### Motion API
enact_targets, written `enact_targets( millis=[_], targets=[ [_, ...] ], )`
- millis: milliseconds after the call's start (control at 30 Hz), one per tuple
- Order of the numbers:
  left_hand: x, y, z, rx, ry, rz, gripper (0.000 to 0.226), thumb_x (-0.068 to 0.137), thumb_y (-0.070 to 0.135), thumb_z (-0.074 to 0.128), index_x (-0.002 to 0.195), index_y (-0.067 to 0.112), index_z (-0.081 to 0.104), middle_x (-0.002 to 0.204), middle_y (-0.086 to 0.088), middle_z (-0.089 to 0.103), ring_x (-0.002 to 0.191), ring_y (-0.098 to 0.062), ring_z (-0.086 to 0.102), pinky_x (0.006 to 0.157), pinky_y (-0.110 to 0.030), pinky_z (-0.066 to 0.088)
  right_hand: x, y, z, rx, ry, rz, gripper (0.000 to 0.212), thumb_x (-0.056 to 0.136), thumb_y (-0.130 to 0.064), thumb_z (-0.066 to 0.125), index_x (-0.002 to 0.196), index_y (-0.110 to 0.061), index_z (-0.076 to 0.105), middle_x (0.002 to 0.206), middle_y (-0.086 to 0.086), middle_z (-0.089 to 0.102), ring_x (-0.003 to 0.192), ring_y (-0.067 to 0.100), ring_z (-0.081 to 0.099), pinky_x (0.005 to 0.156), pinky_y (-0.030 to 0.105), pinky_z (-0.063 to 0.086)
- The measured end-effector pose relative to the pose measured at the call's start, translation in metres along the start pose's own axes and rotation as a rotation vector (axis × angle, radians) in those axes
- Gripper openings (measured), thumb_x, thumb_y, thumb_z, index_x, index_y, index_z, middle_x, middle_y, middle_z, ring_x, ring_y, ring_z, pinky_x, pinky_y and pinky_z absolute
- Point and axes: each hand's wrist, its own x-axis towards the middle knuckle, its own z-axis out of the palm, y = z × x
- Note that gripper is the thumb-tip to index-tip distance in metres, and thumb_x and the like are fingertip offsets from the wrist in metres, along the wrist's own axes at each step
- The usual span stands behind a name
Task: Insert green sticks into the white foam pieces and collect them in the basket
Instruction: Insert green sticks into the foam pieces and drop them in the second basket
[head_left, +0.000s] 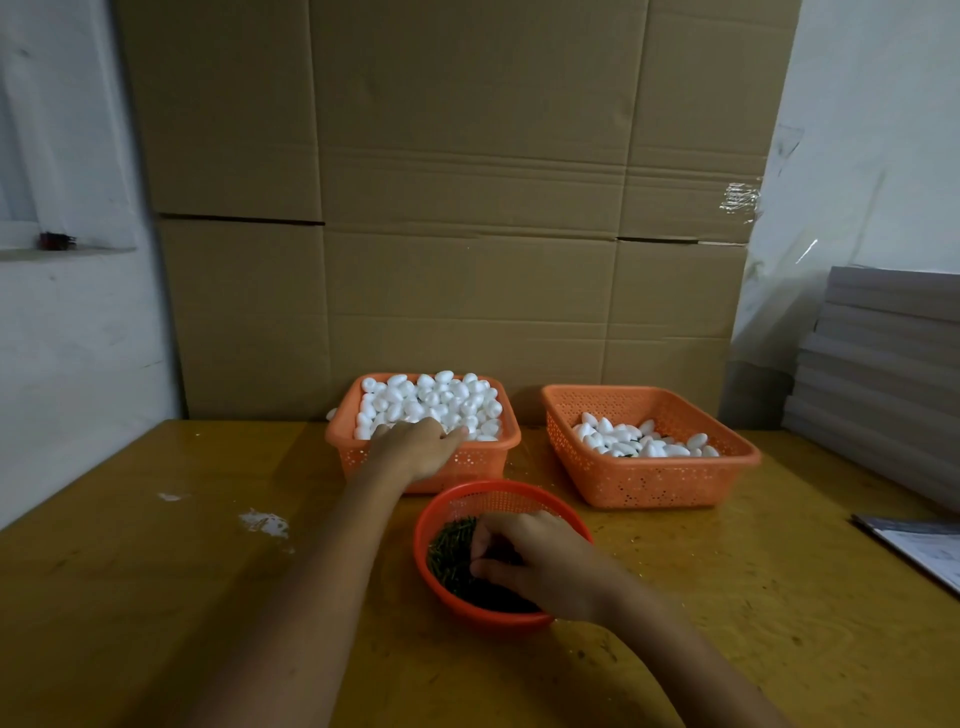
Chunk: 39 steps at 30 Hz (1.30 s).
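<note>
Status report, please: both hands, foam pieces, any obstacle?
Left hand on white foam pieces in full orange rectangular basket, grip hidden. Right hand curled among green sticks in round red basket. No obstacle seen.

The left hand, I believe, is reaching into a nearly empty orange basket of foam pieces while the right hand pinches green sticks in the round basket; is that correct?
Not quite: the head view shows the left hand reaching into an orange basket heaped full of foam pieces, not nearly empty. The right hand does pinch green sticks in the round basket.

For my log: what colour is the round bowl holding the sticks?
The bowl is red; head view.
</note>
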Motion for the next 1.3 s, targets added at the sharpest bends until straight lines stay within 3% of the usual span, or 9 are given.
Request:
enact_targets(
  millis=[100,233,300,367,433,600,767,1033,1300],
  targets=[
    [0.004,0.000,0.003,-0.025,0.022,-0.006,0.061,0.107,0.064,0.027,0.106,0.017,0.066,0.127,-0.009,0.070,0.128,-0.031,0.057,0.119,-0.051,0.025,0.000,0.000,0.001,0.006,0.007,0.000,0.012,0.103,-0.033,0.063,0.114,-0.028,0.064,0.114,-0.009,0.068,0.103,0.009,0.063,0.085,0.038,0.053],
    [0.003,-0.003,0.006,-0.226,0.174,0.028,0.053,0.106,0.051,0.050,0.066,0.016,0.056,0.071,0.000,0.064,0.082,-0.024,0.063,0.090,-0.044,0.047,0.000,0.000,0.001,-0.002,0.019,-0.003,0.012,0.102,-0.034,0.064,0.113,-0.028,0.064,0.115,-0.009,0.068,0.105,0.009,0.063,0.087,0.039,0.053],
    [0.000,-0.003,0.006,-0.461,0.330,0.049,0.036,0.100,0.032,0.067,0.073,0.010,0.073,0.074,-0.001,0.072,0.078,-0.018,0.067,0.072,-0.035,0.049,0.000,0.000,0.001,-0.007,0.017,-0.007,0.011,0.102,-0.033,0.064,0.113,-0.028,0.064,0.115,-0.008,0.068,0.105,0.010,0.063,0.088,0.040,0.052],
    [-0.006,0.000,0.004,-0.684,0.506,0.041,0.009,0.090,0.018,0.079,0.082,0.014,0.081,0.083,0.007,0.077,0.083,-0.009,0.071,0.069,-0.020,0.049,0.000,0.000,0.000,-0.012,0.011,-0.006,0.012,0.103,-0.032,0.062,0.114,-0.026,0.063,0.116,-0.006,0.067,0.106,0.012,0.062,0.089,0.041,0.052],
    [-0.013,0.002,0.004,-0.853,0.596,0.033,0.011,0.084,0.010,0.083,0.079,0.019,0.080,0.082,0.011,0.077,0.081,-0.007,0.073,0.070,-0.017,0.051,0.000,0.000,0.000,-0.013,0.015,-0.003,0.013,0.104,-0.032,0.061,0.115,-0.025,0.061,0.116,-0.005,0.066,0.106,0.013,0.061,0.089,0.041,0.051],
    [-0.033,0.012,0.013,-1.034,0.515,0.073,0.023,0.075,0.006,0.090,0.076,0.019,0.071,0.082,0.009,0.075,0.082,-0.003,0.073,0.071,-0.009,0.048,0.001,-0.001,0.001,0.040,0.192,0.000,0.009,0.106,-0.028,0.058,0.109,-0.020,0.058,0.104,-0.007,0.069,0.095,0.011,0.062,0.085,0.039,0.049],
    [-0.057,0.022,0.024,-1.134,0.340,0.089,0.041,0.075,0.004,0.090,0.101,0.023,0.066,0.102,0.005,0.076,0.084,-0.002,0.074,0.067,-0.014,0.054,0.005,0.004,0.008,0.113,0.423,0.071,0.005,0.104,-0.021,0.063,0.104,-0.023,0.058,0.088,-0.010,0.070,0.083,0.007,0.067,0.079,0.038,0.055],
    [-0.072,0.018,0.036,-1.100,0.181,0.197,0.022,0.083,0.014,0.088,0.098,0.026,0.077,0.106,0.014,0.079,0.096,-0.006,0.077,0.086,-0.031,0.060,0.010,0.012,0.012,0.199,0.665,0.096,0.005,0.098,-0.018,0.072,0.102,-0.020,0.070,0.090,-0.018,0.071,0.087,-0.003,0.068,0.073,0.015,0.053],
    [-0.064,0.014,0.036,-1.166,0.214,0.209,0.023,0.093,0.018,0.080,0.114,0.016,0.072,0.115,-0.004,0.077,0.091,-0.019,0.079,0.078,-0.027,0.061,0.014,0.016,0.008,0.318,0.709,0.153,0.013,0.101,-0.013,0.066,0.114,-0.010,0.069,0.103,-0.005,0.076,0.084,0.009,0.073,0.076,0.036,0.061]
  ],
)
